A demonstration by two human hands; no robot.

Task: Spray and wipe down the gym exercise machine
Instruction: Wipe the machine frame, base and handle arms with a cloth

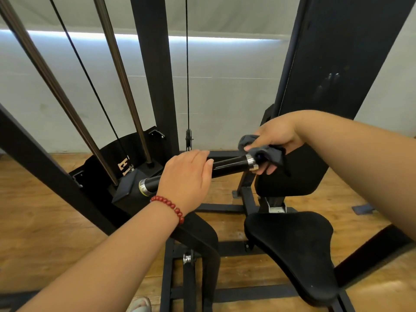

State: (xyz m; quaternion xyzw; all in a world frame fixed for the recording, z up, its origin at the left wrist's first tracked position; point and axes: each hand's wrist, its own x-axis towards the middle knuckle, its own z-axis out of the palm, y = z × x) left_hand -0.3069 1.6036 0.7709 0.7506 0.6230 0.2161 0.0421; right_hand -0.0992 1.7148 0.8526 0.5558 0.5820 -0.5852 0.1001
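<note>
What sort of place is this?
Most likely a gym. A black steel cable machine frame with thin black cables, a black padded seat and a black bar handle with chrome collars sit over a wooden floor; the right hand grips a dark grey cloth.

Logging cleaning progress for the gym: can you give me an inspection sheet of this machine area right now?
Surface: wooden plank floor under the machine frame.
Job's things: black cylindrical machine handle with chrome collars; crumpled grey cloth over one end; no spray bottle seen.
Clutter: small blue object on the floor.
Hands: left hand rests on the handle; right hand grips the cloth.
Cables: thin black cable runs straight down to a pulley.
Surroundings: black padded seat, black back pad, pale wall.
</note>
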